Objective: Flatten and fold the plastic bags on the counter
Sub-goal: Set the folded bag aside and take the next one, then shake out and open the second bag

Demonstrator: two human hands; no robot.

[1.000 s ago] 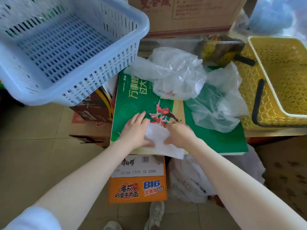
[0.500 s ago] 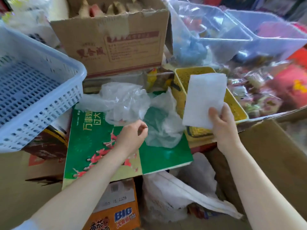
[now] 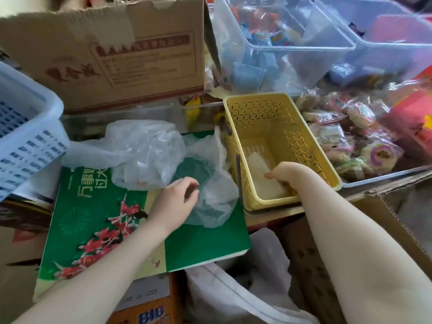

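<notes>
The folded plastic bag (image 3: 261,177), a flat white rectangle, lies on the floor of the yellow basket (image 3: 254,108), toward its near end. The right hand (image 3: 288,173) reaches down into the basket with its grip curled onto the near edge of that bag, thumb pointing left over it; how firmly the fingers pinch it is hidden by the back of the hand. Just left of the basket, two crumpled bags sit on the green box (image 3: 203,244): a clear crumpled bag (image 3: 145,150) toward the back, and a second crumpled bag (image 3: 215,195) nearer, touching the basket's side. The left hand (image 3: 175,202) hovers at the near-left edge of this second bag, fingers loosely bent and apart, thumb and forefinger nearly meeting with nothing plainly between them. A blue basket (image 3: 28,141) stands to the left, a cardboard box (image 3: 117,54) behind, and clear bins (image 3: 304,43) of wrapped snacks fill the right side of the view.
</notes>
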